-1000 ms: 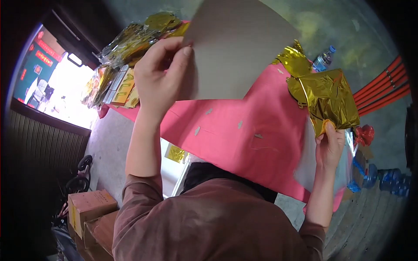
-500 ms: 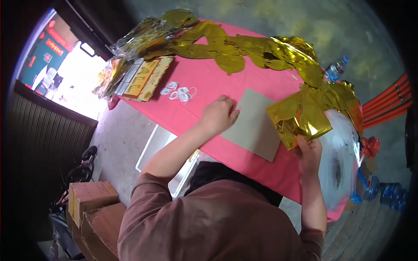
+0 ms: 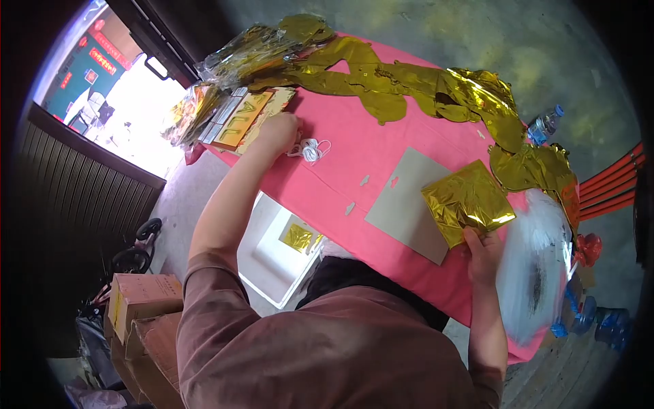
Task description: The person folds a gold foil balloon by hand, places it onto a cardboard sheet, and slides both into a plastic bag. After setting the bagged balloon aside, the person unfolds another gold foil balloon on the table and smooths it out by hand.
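My right hand (image 3: 484,255) pinches the lower edge of a folded gold foil square (image 3: 470,201), which overlaps a grey cardboard sheet (image 3: 412,204) on the pink-covered table. The sheet has a small hanger-shaped cut-out near its upper left edge. My left hand (image 3: 279,133) is stretched out to the far left, its fingers closed at a bundle of white string (image 3: 296,147) that they mostly cover. A second white string bundle (image 3: 313,151) lies just right of it. Small grey cut-out pieces (image 3: 350,208) rest on the cloth left of the sheet.
Flattened gold foil shapes (image 3: 381,85) run along the table's far edge. Printed packs (image 3: 246,121) and clear plastic bags (image 3: 255,51) sit at the left end; a clear plastic bundle (image 3: 535,273) lies at the right. Below are a white bin (image 3: 272,266) and cardboard boxes (image 3: 143,300).
My left hand has moved from beside the grey sheet out left to the string bundles. The foil square now lies flatter and squarer in my right hand. The view has shifted slightly.
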Demonstrator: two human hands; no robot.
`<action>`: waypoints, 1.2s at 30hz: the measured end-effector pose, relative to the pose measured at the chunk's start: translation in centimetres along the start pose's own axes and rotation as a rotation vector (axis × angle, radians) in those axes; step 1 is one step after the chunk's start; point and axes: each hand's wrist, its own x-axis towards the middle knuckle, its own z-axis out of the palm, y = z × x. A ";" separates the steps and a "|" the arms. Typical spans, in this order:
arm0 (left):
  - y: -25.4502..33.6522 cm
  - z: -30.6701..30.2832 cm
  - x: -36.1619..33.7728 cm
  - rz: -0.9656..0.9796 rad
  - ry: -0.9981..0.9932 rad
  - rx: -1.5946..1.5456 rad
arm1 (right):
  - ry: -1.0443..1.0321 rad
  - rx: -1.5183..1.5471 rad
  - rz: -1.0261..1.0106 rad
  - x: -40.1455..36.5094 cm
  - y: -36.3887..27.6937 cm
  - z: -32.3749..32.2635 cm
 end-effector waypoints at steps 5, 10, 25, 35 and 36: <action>0.2 -1.6 0.5 -0.038 0.042 0.000 | -0.001 0.005 0.002 -0.1 -0.1 -0.6; 2.7 -6.9 0.3 0.060 0.245 -0.236 | 0.109 -0.012 -0.008 -0.3 -3.0 -0.8; 23.2 0.7 0.6 0.477 -0.379 -0.895 | -0.032 0.023 -0.046 2.1 -5.3 -1.6; 15.9 -0.4 0.2 0.229 -0.146 -1.293 | -0.325 -0.127 0.294 3.9 -0.7 0.9; 16.4 -0.1 -0.3 0.266 -0.130 -1.268 | -0.299 -0.136 0.365 4.0 -0.5 1.1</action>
